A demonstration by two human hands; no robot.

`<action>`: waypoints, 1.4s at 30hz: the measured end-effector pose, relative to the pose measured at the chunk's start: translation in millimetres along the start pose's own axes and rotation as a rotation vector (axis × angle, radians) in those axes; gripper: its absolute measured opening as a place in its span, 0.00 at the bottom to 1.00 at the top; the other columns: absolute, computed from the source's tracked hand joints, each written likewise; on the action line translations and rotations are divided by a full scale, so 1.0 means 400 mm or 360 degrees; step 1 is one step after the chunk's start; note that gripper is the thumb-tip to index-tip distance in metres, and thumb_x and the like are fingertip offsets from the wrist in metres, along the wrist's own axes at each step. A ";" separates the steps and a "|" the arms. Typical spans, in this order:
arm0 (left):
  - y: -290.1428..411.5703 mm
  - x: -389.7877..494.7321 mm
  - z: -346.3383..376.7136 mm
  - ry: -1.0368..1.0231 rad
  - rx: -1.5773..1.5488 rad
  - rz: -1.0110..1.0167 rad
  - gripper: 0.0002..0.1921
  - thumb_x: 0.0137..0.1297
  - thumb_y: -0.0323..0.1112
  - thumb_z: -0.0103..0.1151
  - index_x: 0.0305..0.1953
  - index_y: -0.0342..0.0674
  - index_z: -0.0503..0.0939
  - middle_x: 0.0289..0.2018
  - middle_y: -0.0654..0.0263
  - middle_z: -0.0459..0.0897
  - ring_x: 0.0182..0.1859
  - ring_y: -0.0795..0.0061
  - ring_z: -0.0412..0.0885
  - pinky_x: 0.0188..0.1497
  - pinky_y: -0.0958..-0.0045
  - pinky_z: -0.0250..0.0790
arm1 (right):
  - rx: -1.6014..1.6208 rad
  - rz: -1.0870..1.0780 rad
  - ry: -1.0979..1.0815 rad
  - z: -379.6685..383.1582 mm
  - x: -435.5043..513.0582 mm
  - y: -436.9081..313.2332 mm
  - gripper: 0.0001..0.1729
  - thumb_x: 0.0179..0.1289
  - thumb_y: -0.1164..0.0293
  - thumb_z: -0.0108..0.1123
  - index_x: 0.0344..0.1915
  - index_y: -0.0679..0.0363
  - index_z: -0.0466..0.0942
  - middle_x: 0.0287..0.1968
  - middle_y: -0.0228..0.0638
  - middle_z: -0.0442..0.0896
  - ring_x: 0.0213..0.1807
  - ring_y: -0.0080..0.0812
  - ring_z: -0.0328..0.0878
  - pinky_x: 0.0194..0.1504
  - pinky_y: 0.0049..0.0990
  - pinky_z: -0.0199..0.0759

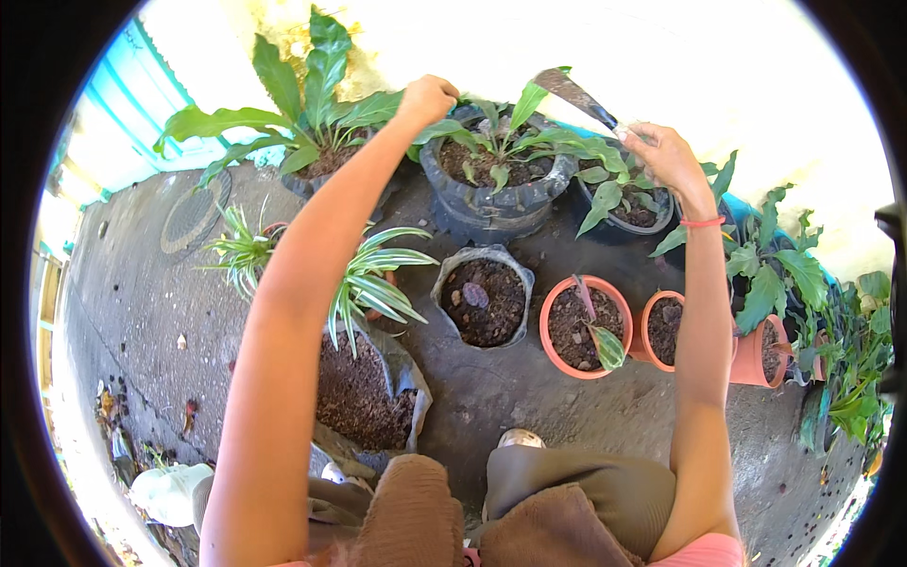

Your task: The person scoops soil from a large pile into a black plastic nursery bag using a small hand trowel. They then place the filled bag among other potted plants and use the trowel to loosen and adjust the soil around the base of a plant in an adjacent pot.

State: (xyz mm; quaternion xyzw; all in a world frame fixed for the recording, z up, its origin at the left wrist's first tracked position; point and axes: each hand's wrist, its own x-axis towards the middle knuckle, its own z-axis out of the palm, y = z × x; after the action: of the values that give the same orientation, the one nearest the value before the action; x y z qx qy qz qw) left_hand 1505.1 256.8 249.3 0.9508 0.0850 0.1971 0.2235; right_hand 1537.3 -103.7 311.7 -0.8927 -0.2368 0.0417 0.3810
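My left hand point(428, 101) is at the back, over the left rim of a dark, tyre-like planter point(489, 205). Its fingers are curled, and whether a leaf is pinched between them is hidden. In that planter grows a broad-leaved green plant point(502, 145) in brown soil. My right hand point(662, 157) grips a soil-stained metal hand trowel point(575, 93), its blade raised up and left over the planter's right side. Below the right hand, a black pot point(641, 220) holds another leafy plant point(608, 202).
A large broad-leaved plant point(315, 106) stands back left. Nearer are spider plants point(379, 273), a grey pot point(438, 276) of soil, an open soil bag point(418, 404) and several terracotta-coloured pots point(547, 340). A pale wall point(680, 57) rises behind. Bottom left lies a translucent plastic container point(166, 492).
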 end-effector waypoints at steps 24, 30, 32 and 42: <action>-0.018 0.154 0.233 -0.0507 0.0474 -0.0014 0.20 0.43 0.41 0.67 0.40 0.41 0.82 0.37 0.57 0.83 0.42 0.59 0.80 0.47 0.65 0.73 | -0.0315 -0.0149 0.0250 0.164 0.048 0.116 0.18 0.60 0.58 0.56 0.42 0.60 0.79 0.34 0.49 0.82 0.39 0.50 0.79 0.42 0.39 0.70; 0.019 0.098 0.297 -0.0375 0.0566 0.0069 0.36 0.42 0.36 0.67 0.57 0.39 0.68 0.55 0.55 0.72 0.54 0.55 0.73 0.56 0.61 0.67 | -0.0343 -0.0116 0.0244 0.164 0.034 0.085 0.19 0.60 0.59 0.56 0.44 0.61 0.78 0.33 0.49 0.82 0.37 0.49 0.79 0.41 0.37 0.70; 0.018 0.092 0.296 -0.0311 0.0456 0.0100 0.34 0.44 0.35 0.66 0.57 0.38 0.68 0.54 0.54 0.73 0.53 0.53 0.73 0.56 0.61 0.67 | -0.0381 -0.0130 0.0264 0.163 0.025 0.080 0.19 0.60 0.59 0.56 0.45 0.61 0.78 0.33 0.49 0.82 0.37 0.49 0.79 0.41 0.38 0.70; -0.045 0.167 0.226 -0.0417 0.0545 0.0060 0.19 0.54 0.48 0.60 0.33 0.35 0.82 0.30 0.52 0.83 0.36 0.54 0.81 0.44 0.61 0.73 | -0.0518 -0.0160 0.0287 0.164 0.015 0.073 0.16 0.60 0.61 0.54 0.40 0.62 0.77 0.33 0.49 0.81 0.39 0.51 0.78 0.41 0.43 0.70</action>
State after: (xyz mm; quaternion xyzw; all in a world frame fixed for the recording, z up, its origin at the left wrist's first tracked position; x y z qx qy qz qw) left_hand 1601.7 254.0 189.1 0.9938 0.0696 0.0586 0.0642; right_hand 1537.4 -74.9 245.4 -0.9298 -0.2496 -0.0962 0.2529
